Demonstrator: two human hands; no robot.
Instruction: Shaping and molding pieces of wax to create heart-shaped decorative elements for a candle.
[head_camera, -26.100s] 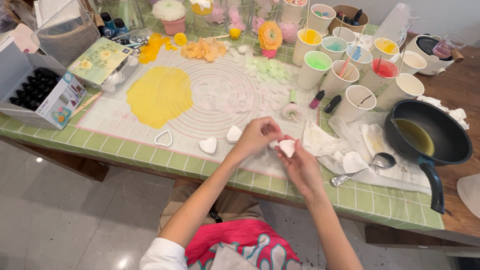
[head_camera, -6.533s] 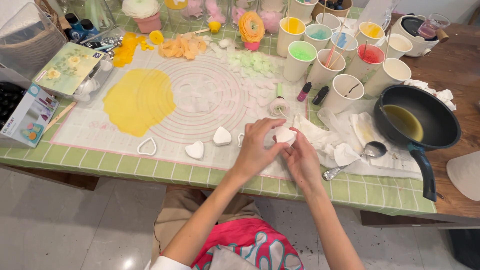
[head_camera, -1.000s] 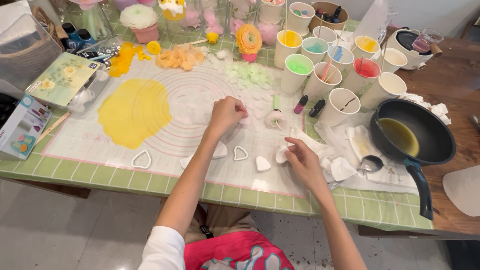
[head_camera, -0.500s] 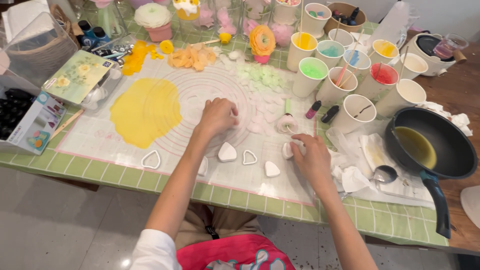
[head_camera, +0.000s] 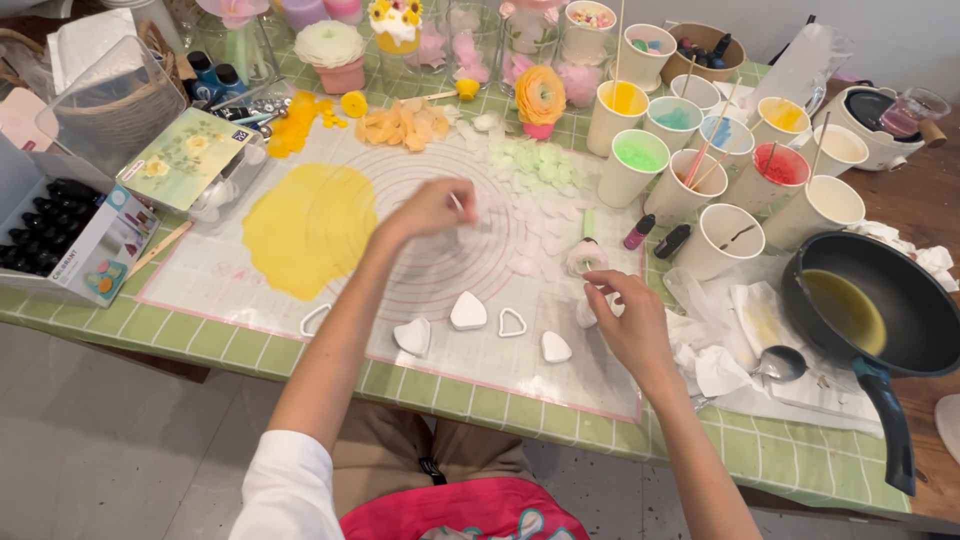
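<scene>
Table (head_camera: 700, 450) was green-tiled, with a white silicone mat (head_camera: 560, 385) laid on it, printed with concentric rings, likely as a non-stick work surface. A thin yellow sheet (head_camera: 310, 230) was spread flat on the mat's left part. A black pan (head_camera: 880, 310) holding yellowish liquid sat at the far right, handle toward the person, off the mat. Paper cups (head_camera: 700, 165) of coloured contents with sticks in them stood in a cluster behind the mat, within reach.

Left hand (head_camera: 430, 208) was over the ring pattern, fingers pinched on a small pale petal piece (head_camera: 457, 204), lifted off the mat; motion blur, so the pinch is a read, not certain. More pale petal pieces (head_camera: 535, 165) lay loose just beyond it.

Right hand (head_camera: 630, 325) rested near the mat's right edge, fingers curled loosely around a small white piece (head_camera: 586, 314); can't tell how firmly.

Between the hands, near the front edge: white teardrop pieces (head_camera: 468, 312) and wire outline cutters (head_camera: 512, 322), laid out in a row, apart from each other.
</scene>
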